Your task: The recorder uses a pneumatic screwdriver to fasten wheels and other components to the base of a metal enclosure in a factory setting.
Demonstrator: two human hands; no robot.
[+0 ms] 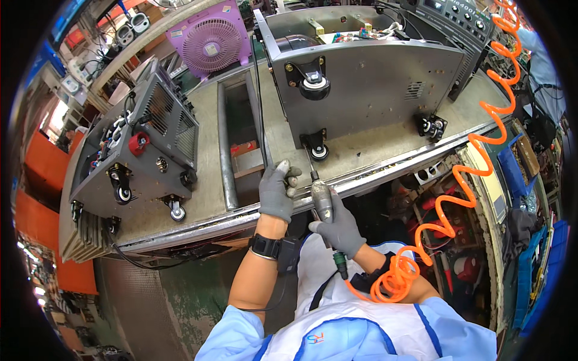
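My right hand (343, 224), in a grey glove, is wrapped round a pneumatic screwdriver (322, 201). From the tool's nose a long thin bit points up to a black swivel caster (315, 146) at the lower edge of a grey metal cabinet (367, 90); whether its tip sits in a screw is too small to tell. Just left of the tool, my gloved left hand (277, 191) has its fingers curled in, and what they hold is hidden. An orange coiled air hose (445, 225) joins the screwdriver's tail at a green fitting (341, 263).
Left on the workbench (208, 129) lies a second grey cabinet (141, 144) with casters and a red part. A purple fan (211, 42) stands behind. A black cable (257, 90) runs down beside my left hand. Right of the bench, a cluttered shelf holds tools and blue bins (515, 165).
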